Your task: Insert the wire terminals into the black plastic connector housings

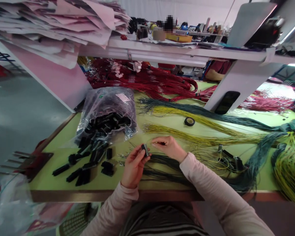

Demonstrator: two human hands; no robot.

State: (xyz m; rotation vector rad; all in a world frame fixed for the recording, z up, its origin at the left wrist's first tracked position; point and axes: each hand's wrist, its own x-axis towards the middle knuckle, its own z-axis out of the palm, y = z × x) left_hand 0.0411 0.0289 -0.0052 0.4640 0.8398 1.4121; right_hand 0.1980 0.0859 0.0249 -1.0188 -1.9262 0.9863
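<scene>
My left hand (pixel 134 166) grips a small black plastic connector (pixel 145 150) between thumb and fingers. My right hand (pixel 168 148) pinches the end of a thin wire (pixel 161 143) right next to that connector. Below my hands lies a bundle of dark green wires (pixel 162 167). Loose black connector housings (pixel 93 164) are scattered on the green tabletop (pixel 56 178) to the left. More of them fill a clear plastic bag (pixel 105 113).
Yellow wire bundles (pixel 186 134), dark green bundles (pixel 199 113) and a roll of black tape (pixel 189 121) lie beyond my hands. Red wire harnesses (pixel 142 78) sit under a white shelf (pixel 162 49) stacked with papers. A co-worker's arm (pixel 215 75) shows across the table.
</scene>
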